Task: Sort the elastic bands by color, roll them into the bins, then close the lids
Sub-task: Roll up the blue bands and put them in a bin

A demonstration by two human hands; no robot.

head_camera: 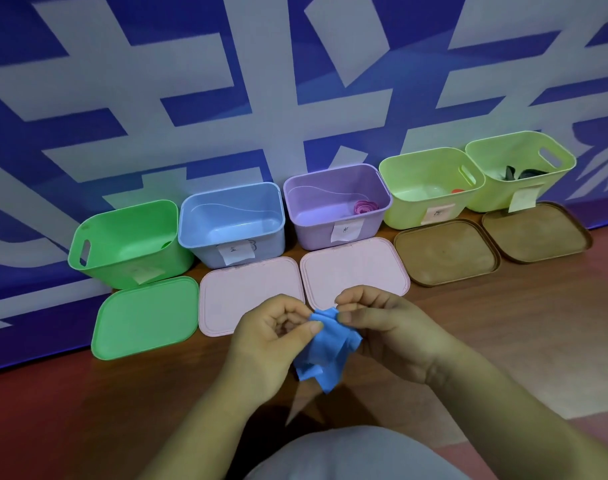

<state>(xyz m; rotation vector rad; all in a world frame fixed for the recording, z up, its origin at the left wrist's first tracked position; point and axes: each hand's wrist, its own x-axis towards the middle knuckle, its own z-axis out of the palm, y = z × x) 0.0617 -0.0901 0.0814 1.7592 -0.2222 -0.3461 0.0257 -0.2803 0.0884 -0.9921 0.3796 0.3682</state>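
A blue-and-white printed wall (295, 81) backs a wooden floor (503, 341), where five open bins stand in a row: a green bin (98, 261) at far left, then a blue bin (198, 252), a purple bin (309, 233) and two yellow-green bins (406, 213) (486, 199) to the right. Each bin's lid lies flat on the floor just in front of it: a green lid (146, 317), two pink lids (236, 299) (358, 268) and two brown lids (444, 252) (534, 233).

Nearer the camera, a person's left hand (261, 341) and right hand (389, 334) meet above the floor. Both pinch the upper edge of a blue elastic band (323, 351) between thumb and curled fingers, and the rest hangs crumpled below the hands. It is not yet in any bin.

The band looks thin, light and limp, more like a flat ribbon than a cord, so it should fold wherever it is unsupported. A tidy roll likely calls for flattening one short end, pinching it at both corners and turning it over on itself. Being stretchy, it may spring loose once released.

A rolled pink band (364, 206) sits in the purple bin. Dark bands (524, 173) lie in the rightmost bin, and a small orange-red piece (457, 190) shows in its neighbour. Paper labels (345, 232) hang on the bin fronts, their writing too small to read.
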